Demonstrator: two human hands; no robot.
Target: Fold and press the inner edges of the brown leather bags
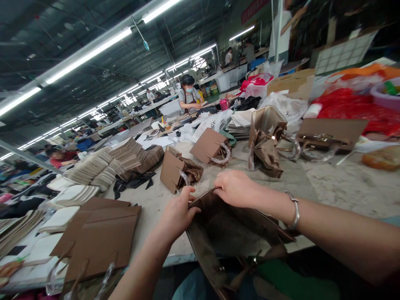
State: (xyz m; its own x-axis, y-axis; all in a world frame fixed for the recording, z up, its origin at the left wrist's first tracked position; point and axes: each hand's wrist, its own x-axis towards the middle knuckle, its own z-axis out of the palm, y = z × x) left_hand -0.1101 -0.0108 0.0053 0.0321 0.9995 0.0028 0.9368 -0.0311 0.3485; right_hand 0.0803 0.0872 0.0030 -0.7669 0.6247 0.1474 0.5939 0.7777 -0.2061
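A brown handbag point(231, 233) lies open-mouthed at the near edge of the worktable point(343, 187), partly over my lap. My left hand point(178, 212) is closed on the left side of the bag's rim, thumb on top. My right hand point(236, 187) curls over the far rim, fingers tucked inside the opening; a silver bangle sits on that wrist. The bag's dark lining shows between the two hands.
Flat brown bag panels with clear-wrapped handles point(100, 237) lie at my left. Several part-made brown bags point(179, 168) stand further back, one taller point(265, 137) at the right. Stacks of cut pieces point(115, 164), red plastic bags point(353, 108), and a seated worker point(189, 96) lie beyond.
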